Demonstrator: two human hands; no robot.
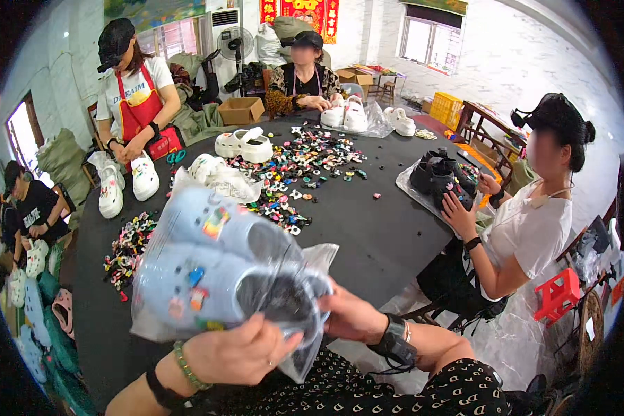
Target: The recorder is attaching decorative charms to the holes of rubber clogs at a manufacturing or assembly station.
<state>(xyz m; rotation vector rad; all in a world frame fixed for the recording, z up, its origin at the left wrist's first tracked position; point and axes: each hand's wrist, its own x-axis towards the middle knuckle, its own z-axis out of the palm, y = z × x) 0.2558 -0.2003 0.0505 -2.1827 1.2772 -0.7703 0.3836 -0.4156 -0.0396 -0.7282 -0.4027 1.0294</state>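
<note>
Head view: left hand (239, 353) grips lower edge of clear plastic bag (222, 277), fingers curled onto film. Right hand (350, 315) clamps bag's right side. Bag, raised above near edge of dark round worktop (381, 243), holds pair of pale blue clogs (208, 267) with coloured charms. Loose charms (291, 180) heaped mid-worktop; white clogs (246, 145) beyond.

A bagged pair of clogs (215, 267) is held near, over the near edge of the round table (367, 236), left hand (239, 353) under it, right hand (353, 315) at its right. Beyond lies a heap of charms (301, 170) at mid-table; more clogs (246, 145) lie farther, a second heap of charms (128, 249) to the left
</note>
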